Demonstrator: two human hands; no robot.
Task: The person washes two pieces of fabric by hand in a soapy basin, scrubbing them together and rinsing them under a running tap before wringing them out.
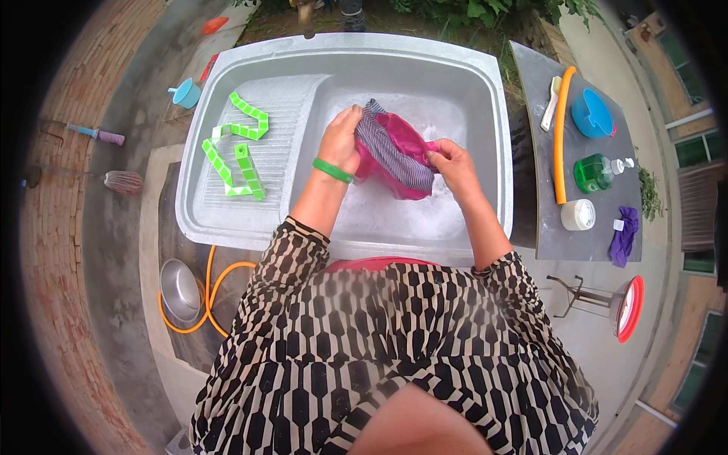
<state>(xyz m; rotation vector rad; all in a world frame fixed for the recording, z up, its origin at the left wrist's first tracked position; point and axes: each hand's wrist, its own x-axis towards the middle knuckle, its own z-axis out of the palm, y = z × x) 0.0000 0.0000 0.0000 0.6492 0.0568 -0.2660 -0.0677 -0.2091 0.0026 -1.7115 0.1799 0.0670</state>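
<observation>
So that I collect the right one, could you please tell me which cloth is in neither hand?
The purple cloth on the dark tabletop; the striped magenta cloth is held between the left hand and the right hand.

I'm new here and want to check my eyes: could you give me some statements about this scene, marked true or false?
1. The left hand and right hand both hold the pink-and-striped cloth. True.
2. The purple cloth hangs over the sink. False: the purple cloth lies on the dark table.
3. The green segmented toy lies on the sink's ribbed side. True.
4. The metal bowl sits inside the sink. False: the metal bowl is outside it, lower left.
</observation>
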